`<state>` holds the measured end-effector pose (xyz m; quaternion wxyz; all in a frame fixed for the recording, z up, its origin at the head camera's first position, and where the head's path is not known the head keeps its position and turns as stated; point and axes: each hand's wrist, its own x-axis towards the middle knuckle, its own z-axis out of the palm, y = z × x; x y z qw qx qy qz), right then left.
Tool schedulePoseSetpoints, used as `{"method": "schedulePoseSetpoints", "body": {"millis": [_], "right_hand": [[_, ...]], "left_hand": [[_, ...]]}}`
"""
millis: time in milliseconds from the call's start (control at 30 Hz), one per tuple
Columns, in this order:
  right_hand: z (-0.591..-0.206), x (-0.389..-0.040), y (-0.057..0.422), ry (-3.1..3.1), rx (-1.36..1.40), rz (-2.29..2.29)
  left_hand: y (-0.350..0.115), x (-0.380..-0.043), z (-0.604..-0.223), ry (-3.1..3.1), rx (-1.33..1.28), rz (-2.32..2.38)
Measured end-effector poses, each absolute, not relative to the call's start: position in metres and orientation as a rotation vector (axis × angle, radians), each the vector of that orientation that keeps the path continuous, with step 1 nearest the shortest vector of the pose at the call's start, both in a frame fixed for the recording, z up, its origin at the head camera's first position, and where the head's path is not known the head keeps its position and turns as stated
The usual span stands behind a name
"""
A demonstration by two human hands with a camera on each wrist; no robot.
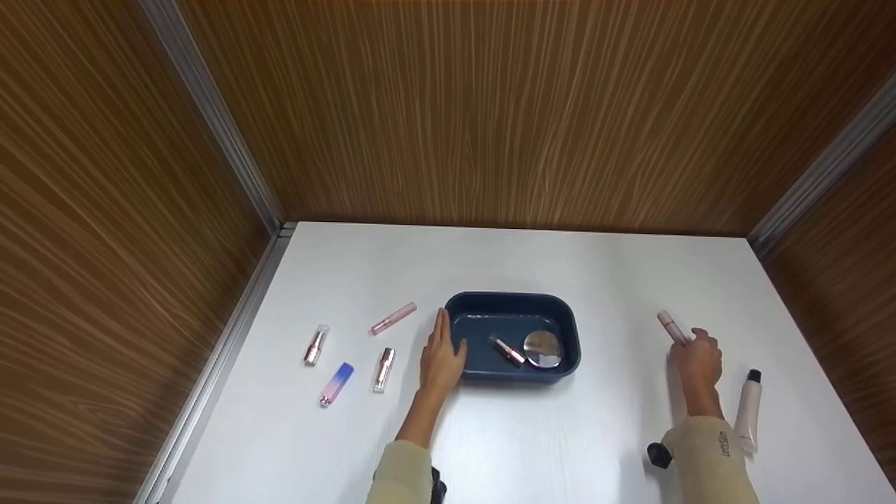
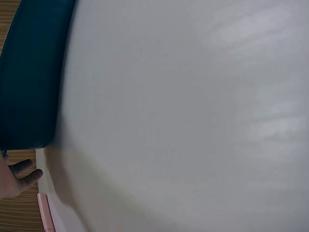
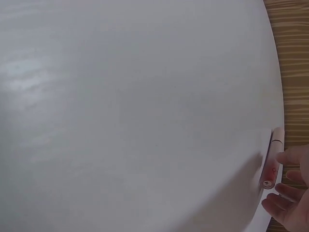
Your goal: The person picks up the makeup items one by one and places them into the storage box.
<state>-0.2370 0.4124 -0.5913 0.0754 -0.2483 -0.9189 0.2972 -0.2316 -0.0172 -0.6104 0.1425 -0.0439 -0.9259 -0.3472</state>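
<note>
A dark blue rectangular basin (image 1: 514,376) stands mid-table, with a round compact mirror (image 1: 543,349) and a lipstick (image 1: 507,351) inside. My left hand (image 1: 441,357) lies along its left side, fingers extended by the rim and thumb toward the inside. In the left wrist view, the basin's outer wall (image 2: 31,72) is beside my left fingers. Out to the right, my right hand (image 1: 698,358) pinches the lower end of a slim pink lip gloss tube (image 1: 670,325) between thumb and fingers. The right wrist view shows this tube (image 3: 273,162) close over the white tabletop.
Left of the basin lie a pink tube (image 1: 393,318), a blue-to-pink lipstick (image 1: 337,384) and two clear-capped lipsticks (image 1: 316,345). A squeeze tube with a black cap (image 1: 749,413) lies beside my right forearm. Wood-grain panels (image 1: 476,119) stand around the white table (image 1: 560,434).
</note>
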Motion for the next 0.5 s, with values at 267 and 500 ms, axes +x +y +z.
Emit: {"method": "schedulePoseSetpoints", "body": {"millis": [267, 500], "right_hand": [[-0.5958, -0.2361, 0.4126, -2.785, -0.726, 0.877], [-0.5982, -0.2391, 0.4119, -2.762, -0.652, 0.81]], "left_hand": [[-0.0163, -0.2304, -0.6099, -2.669, -0.132, -1.002], [-0.0153, -0.2308, -0.6079, -2.68, -0.123, -1.007]]}}
